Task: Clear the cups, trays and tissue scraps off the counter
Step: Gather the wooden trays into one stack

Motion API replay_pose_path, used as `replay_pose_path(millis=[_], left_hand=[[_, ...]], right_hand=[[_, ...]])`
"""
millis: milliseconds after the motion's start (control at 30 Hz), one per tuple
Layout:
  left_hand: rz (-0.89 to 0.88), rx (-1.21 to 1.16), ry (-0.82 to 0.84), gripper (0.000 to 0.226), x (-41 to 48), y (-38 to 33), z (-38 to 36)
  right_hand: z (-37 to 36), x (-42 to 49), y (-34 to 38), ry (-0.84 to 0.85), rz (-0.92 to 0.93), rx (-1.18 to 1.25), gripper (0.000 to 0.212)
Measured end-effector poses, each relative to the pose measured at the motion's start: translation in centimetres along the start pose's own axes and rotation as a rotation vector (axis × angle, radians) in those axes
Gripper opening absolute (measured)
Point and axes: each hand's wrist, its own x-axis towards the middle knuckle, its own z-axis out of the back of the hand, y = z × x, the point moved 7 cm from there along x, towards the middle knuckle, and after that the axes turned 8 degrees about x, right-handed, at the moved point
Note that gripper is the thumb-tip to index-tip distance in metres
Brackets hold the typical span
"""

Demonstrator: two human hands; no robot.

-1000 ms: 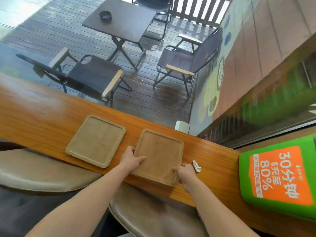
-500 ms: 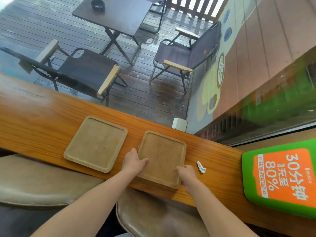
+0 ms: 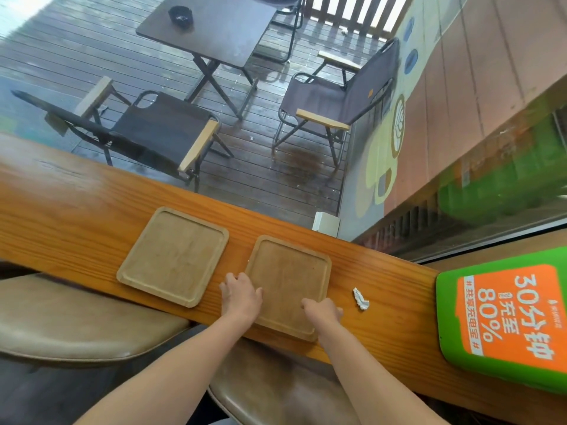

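Nearest the camera, two padded stools (image 3: 76,317) sit under the near edge of a long wooden counter (image 3: 61,210), and two bare forearms reach up over that edge. The left hand (image 3: 241,297) lies on the near-left corner of the right tray (image 3: 290,280), fingers spread along its left rim and thumb resting on the tray's floor; it looks like a loose hold on the rim rather than a closed fist. The right hand (image 3: 322,312) sits at the tray's near-right corner, fingers curled over the rim, though whether it truly pinches the edge cannot be told. This tray lies flat, its near edge at the counter's lip. Just right of it, apart from hand and tray, a small white tissue scrap (image 3: 360,299) lies on the wood. To the left, a second, paler tray (image 3: 173,256) lies flat, near the first but not touching. At the far right stands a green and orange sign (image 3: 506,317). Beyond the counter, through glass, a wet deck holds two folding chairs (image 3: 334,102) and a dark table (image 3: 211,26) with an ashtray (image 3: 180,14).
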Motion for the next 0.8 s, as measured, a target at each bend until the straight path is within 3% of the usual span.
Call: replay_pose_path(millis=[267, 667, 800], left_hand=[[-0.039, 0.05, 0.03, 0.037, 0.0, 0.3, -0.2], [-0.025, -0.034, 0.118, 0.059, 0.6, 1.1, -0.9], [0.03, -0.09, 0.151, 0.063, 0.5, 1.7, -1.4]], right_hand=[[0.3, 0.1, 0.0, 0.049, 0.029, 0.037, 0.069], [0.6, 0.4, -0.8, 0.134, 0.027, 0.189, 0.072], [0.6, 0.9, -1.6, 0.165, -0.029, 0.257, 0.064]])
